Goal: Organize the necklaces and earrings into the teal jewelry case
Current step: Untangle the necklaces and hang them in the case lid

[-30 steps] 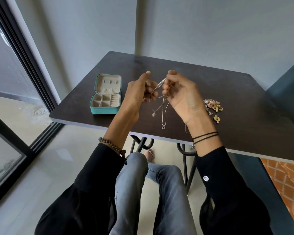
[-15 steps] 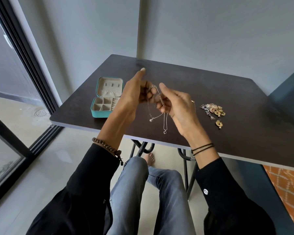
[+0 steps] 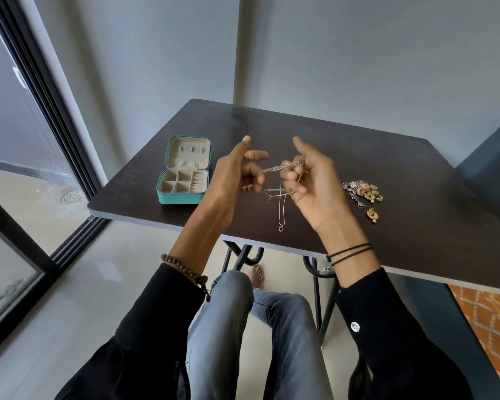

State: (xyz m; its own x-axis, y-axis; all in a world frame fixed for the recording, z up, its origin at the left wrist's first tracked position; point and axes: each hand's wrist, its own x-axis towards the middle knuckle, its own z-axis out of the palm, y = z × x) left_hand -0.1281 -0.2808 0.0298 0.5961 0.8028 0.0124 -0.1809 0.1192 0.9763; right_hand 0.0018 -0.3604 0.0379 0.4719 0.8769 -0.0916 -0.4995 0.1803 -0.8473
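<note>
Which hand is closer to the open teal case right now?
Left. Both pinch the necklaces; the left hand is just right of the teal case, the right hand farther right, beside the earring pile.

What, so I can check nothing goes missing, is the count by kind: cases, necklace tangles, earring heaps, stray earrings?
Open teal rectangular jewelry case: 1
Tangle of thin silver chain necklaces, pinched by left hand and right hand, strands uncountable: 1
Heap of gold and silver earrings: 1
Stray gold earring: 1
Total: 4
</note>
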